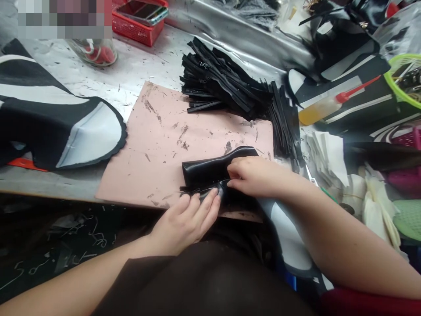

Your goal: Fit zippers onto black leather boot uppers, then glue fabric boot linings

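Note:
A glossy black leather piece [217, 169], shaped like a boot shaft, lies folded near the front edge of a pink board [131, 145]. My left hand [189, 217] presses its fingers together on the near edge of the leather, its thumb hidden. A dark strip like zipper tape [188, 189] sticks out beside those fingertips. With fingers curled in, my right hand [251, 175] pinches the leather farther right. Just beyond is a pile of black zippers [223, 83], some of them hanging to the right.
A black and white cut-out piece [92, 131] extends in from the left. Behind stand a red basket [140, 24] with a phone on it and a clear jar [98, 52]. On the right are a bottle of yellow liquid [320, 109], scissors [311, 177] and white strips [327, 153].

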Demonstrator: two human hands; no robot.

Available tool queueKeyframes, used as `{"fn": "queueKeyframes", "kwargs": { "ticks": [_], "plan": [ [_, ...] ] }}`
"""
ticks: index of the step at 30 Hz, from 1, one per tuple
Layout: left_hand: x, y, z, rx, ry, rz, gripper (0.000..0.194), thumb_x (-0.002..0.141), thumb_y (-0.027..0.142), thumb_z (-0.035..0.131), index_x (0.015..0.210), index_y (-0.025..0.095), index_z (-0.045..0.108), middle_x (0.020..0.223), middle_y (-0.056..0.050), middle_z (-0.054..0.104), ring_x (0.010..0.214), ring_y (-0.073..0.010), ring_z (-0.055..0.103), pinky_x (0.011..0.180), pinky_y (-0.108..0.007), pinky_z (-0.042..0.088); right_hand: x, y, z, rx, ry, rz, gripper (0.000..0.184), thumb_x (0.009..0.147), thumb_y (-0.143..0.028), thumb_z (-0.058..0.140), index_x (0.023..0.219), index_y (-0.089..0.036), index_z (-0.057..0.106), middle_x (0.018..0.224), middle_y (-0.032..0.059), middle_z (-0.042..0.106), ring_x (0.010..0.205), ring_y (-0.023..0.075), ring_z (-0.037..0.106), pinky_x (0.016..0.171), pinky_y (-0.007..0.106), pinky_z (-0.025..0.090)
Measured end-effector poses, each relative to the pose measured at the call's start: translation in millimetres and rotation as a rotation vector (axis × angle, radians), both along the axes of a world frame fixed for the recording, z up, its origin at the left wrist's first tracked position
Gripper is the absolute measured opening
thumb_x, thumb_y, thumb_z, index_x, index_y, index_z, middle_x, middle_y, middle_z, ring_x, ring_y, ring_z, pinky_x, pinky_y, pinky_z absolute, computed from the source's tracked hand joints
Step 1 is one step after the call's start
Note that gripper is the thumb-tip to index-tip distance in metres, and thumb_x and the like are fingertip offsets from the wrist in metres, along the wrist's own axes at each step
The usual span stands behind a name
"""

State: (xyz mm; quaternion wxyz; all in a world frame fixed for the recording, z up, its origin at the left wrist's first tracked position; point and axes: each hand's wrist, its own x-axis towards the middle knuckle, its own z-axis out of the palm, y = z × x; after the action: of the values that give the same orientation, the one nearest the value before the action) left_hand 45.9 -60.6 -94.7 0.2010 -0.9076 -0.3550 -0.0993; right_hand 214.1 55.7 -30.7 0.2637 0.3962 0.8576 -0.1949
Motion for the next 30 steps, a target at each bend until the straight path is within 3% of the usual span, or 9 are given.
{"fn": "queueKeyframes", "kwargs": {
  "ticks": [5,14,19,23,30],
  "plan": [
    [2.7,3.9,3.8,0.035,0.046,-0.009,0.028,0.081,0.010,0.047,0.107,0.010,0.059,0.103,-0.010,0.067,0.066,-0.0152,0.058,0.060,-0.030,0.042,-0.5,-4.3,-2.5,0.002,-0.018,0.028,0.020,0.079,-0.027,0.047,0.075,-0.017,0.065,0.090,0.0066,0.060,0.074,0.0176,0.057,0.063,0.027,0.038],
    [7.8,9.4,5.1,0.055,0.061,-0.090,0.023,0.081,0.005,0.043,0.095,0.004,0.061,0.091,-0.013,0.069,0.078,-0.0180,0.061,0.070,-0.029,0.043,4.5,-5.1,-6.0,-0.031,0.031,0.028,0.018,0.079,-0.029,0.053,0.073,-0.018,0.066,0.091,0.0047,0.056,0.077,0.0161,0.055,0.069,0.027,0.038],
    [6.3,12.8,7.3,0.054,0.085,-0.095,0.022,0.081,0.005,0.043,0.094,0.007,0.060,0.089,-0.011,0.069,0.070,-0.0161,0.059,0.065,-0.030,0.042,7.1,-3.1,-7.9,-0.073,0.069,0.006,0.017,0.079,-0.028,0.053,0.074,-0.017,0.066,0.091,0.0047,0.055,0.079,0.0158,0.054,0.071,0.027,0.038],
    [7.5,15.7,8.5,0.017,0.071,-0.120,0.024,0.082,0.009,0.043,0.101,0.012,0.058,0.103,-0.009,0.067,0.063,-0.0142,0.058,0.060,-0.030,0.042,7.7,-2.0,-7.9,-0.059,0.082,0.015,0.018,0.080,-0.027,0.051,0.073,-0.017,0.065,0.089,0.0053,0.055,0.077,0.0157,0.055,0.069,0.027,0.038],
    [16.9,16.6,5.7,0.027,0.060,-0.119,0.019,0.083,0.009,0.044,0.094,0.010,0.059,0.093,-0.010,0.069,0.080,-0.0176,0.062,0.071,-0.030,0.045,1.1,-5.1,-7.6,0.031,0.020,0.084,0.022,0.080,-0.028,0.048,0.076,-0.015,0.065,0.088,0.0087,0.058,0.074,0.0203,0.056,0.066,0.032,0.039]
  ]
}}
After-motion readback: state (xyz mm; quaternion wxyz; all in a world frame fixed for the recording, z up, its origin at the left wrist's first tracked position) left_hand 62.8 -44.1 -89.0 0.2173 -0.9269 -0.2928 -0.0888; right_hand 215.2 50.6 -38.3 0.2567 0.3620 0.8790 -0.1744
